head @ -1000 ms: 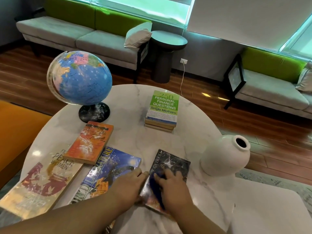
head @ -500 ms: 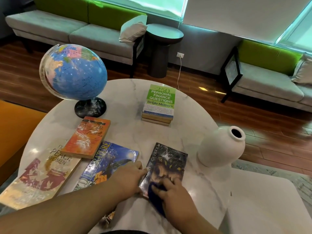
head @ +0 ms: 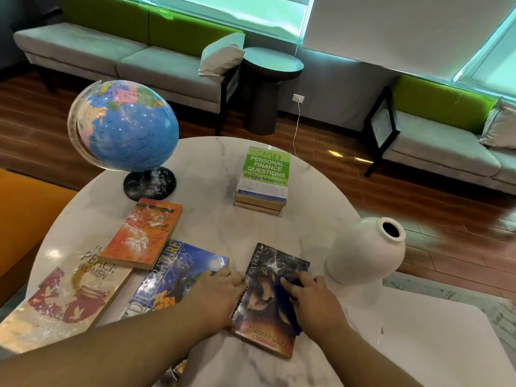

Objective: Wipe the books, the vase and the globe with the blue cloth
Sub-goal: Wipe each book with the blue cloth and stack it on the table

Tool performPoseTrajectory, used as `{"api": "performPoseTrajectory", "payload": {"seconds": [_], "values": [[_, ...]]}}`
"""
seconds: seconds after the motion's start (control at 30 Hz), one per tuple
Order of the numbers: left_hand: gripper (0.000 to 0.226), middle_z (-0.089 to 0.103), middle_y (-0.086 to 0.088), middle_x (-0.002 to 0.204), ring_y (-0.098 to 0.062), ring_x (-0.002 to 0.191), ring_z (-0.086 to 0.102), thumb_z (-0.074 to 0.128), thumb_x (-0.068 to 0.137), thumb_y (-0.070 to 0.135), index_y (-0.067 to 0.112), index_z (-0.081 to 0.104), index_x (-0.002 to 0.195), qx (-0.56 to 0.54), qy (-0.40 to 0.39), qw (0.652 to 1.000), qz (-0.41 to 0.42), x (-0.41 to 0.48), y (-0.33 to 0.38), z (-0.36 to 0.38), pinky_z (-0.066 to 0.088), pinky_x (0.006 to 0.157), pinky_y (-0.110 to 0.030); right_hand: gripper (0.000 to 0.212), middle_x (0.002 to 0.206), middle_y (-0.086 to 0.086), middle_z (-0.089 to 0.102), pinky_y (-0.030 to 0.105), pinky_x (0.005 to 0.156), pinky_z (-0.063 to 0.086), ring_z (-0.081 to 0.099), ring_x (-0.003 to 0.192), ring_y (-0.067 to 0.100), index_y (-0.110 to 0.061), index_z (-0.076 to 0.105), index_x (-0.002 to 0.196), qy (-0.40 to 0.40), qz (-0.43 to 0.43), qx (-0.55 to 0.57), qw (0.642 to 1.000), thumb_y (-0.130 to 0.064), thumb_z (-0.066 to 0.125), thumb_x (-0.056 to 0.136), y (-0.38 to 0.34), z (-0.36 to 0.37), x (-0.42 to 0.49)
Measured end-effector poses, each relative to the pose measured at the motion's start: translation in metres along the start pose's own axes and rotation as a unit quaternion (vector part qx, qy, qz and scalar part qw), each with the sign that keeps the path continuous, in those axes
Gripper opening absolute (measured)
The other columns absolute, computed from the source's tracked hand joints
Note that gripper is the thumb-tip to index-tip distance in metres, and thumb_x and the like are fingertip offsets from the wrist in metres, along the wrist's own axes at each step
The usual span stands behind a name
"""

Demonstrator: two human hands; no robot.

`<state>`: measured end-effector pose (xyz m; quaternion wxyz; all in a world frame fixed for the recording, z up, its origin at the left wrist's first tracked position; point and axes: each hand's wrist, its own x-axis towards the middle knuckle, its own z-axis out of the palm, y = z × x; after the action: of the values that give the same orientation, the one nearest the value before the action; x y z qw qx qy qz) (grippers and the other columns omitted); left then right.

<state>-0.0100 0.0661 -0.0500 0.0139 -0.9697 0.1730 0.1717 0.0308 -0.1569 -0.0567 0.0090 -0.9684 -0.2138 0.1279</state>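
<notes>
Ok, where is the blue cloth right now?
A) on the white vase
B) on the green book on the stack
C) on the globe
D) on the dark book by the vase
D: the right hand presses the blue cloth onto the dark book, and the left hand rests at its spine edge.

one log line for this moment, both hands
step: wiping dark book | right hand: presses blue cloth on cover | left hand: rests at book's left edge | vase, globe: not in hand
</notes>
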Motion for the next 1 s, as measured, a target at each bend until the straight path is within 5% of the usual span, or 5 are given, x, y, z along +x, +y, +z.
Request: {"api": "performPoseTrajectory", "payload": {"seconds": [0.13, 0.27, 0.43, 0.73, 1.0], "values": [[0.085, 0.008, 0.009, 0.159, -0.020, 0.141, 0.018, 0.066, 0.083, 0.041, 0.022, 0.019, 0.151, 0.005, -0.017, 1.000, -0.002, 0.003, 0.000, 0.000, 0.033, 0.105, -0.044, 0.055, 0.141, -0.004, 0.036, 0.034, 0.089, 0.044, 0.044, 0.111, 0.028, -0.034, 0.032, 0.147, 0.003, 0.103, -0.027, 0.994, -0.021, 0.044, 0.095, 0.007, -0.010, 0.019], [0.084, 0.009, 0.010, 0.160, -0.020, 0.142, 0.017, 0.066, 0.083, 0.039, 0.021, 0.020, 0.152, -0.001, -0.038, 0.999, -0.006, 0.004, 0.002, 0.000, 0.032, 0.107, -0.046, 0.050, 0.141, -0.010, 0.036, 0.032, 0.086, 0.042, 0.040, 0.108, 0.026, -0.037, 0.032, 0.146, -0.012, 0.022, -0.016, 1.000, -0.025, 0.038, 0.098, -0.001, -0.003, 0.017], [0.080, 0.013, 0.006, 0.159, -0.021, 0.141, 0.020, 0.068, 0.084, 0.030, 0.020, 0.025, 0.150, -0.005, -0.045, 0.999, -0.011, 0.005, 0.005, -0.005, 0.029, 0.110, -0.046, 0.057, 0.135, -0.003, 0.038, 0.032, 0.089, 0.044, 0.043, 0.108, 0.027, -0.031, 0.030, 0.148, 0.006, 0.125, -0.017, 0.992, -0.015, 0.041, 0.095, 0.014, -0.008, 0.028], [0.080, 0.015, 0.006, 0.158, -0.025, 0.144, 0.015, 0.068, 0.083, 0.030, 0.019, 0.025, 0.150, -0.011, -0.048, 0.999, -0.012, 0.007, 0.004, -0.005, 0.031, 0.107, -0.046, 0.058, 0.133, 0.000, 0.036, 0.033, 0.081, 0.045, 0.043, 0.109, 0.027, -0.028, 0.026, 0.148, -0.011, 0.154, -0.017, 0.988, -0.015, 0.043, 0.094, 0.006, -0.012, 0.026], [0.081, 0.012, 0.007, 0.159, -0.025, 0.146, 0.010, 0.068, 0.084, 0.032, 0.021, 0.023, 0.150, -0.018, -0.048, 0.999, -0.012, 0.006, 0.003, -0.004, 0.028, 0.109, -0.046, 0.064, 0.135, -0.001, 0.034, 0.034, 0.088, 0.045, 0.038, 0.111, 0.028, -0.033, 0.022, 0.150, -0.055, 0.088, -0.046, 0.994, -0.019, 0.050, 0.093, 0.004, -0.021, 0.031]]}}
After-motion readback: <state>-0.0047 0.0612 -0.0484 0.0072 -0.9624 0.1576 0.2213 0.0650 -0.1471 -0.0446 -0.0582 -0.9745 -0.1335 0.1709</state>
